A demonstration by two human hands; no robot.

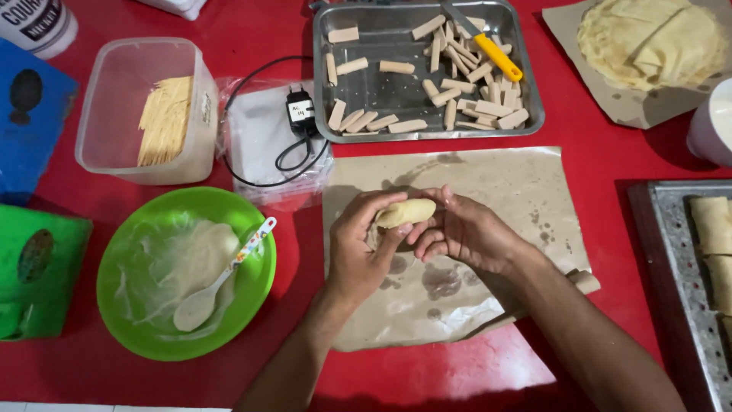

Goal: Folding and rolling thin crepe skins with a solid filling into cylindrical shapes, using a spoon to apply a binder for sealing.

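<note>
Both hands meet over a sheet of brown paper [488, 191] spread on the red table [252, 30]: the left hand [362, 248] and the right hand [465, 233] are curled around a pale rolled wrapper [406, 212], fingers closed on it from either side, so the roll sits between them just above the paper. Beyond the paper stands a metal tray [381, 91] holding many short beige sticks — most heaped toward its right side, a few scattered on the left — with a yellow-handled knife [488, 47] lying on the heap. To the left, a green bowl [255, 286] holds a thin whitish paste and a white spoon [210, 290]. Behind it a clear plastic tub [114, 91] contains a bundle of thin pale strands. At the right edge a perforated metal tray [675, 236] carries finished rolls, and a stack of round thin wrappers [648, 38] rests on another paper.
</note>
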